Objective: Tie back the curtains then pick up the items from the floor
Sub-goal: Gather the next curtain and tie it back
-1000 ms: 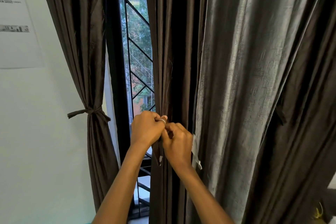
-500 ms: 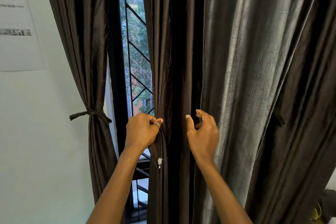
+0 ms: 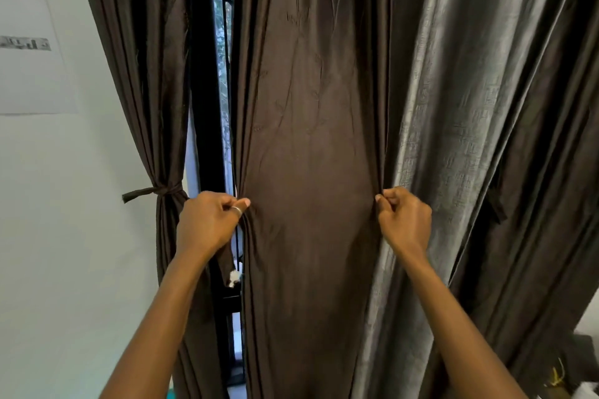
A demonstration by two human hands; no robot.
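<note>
- Hands gripped one brown curtain [image 3: 311, 139] panel: left hand [image 3: 207, 223] pinched its window-side edge, right hand [image 3: 405, 220] pinched the opposite fold, likely spreading it to gather.
- Left curtain [image 3: 146, 74] hung tied by its tieback [image 3: 155, 192].
- Floor items were unclear.
</note>
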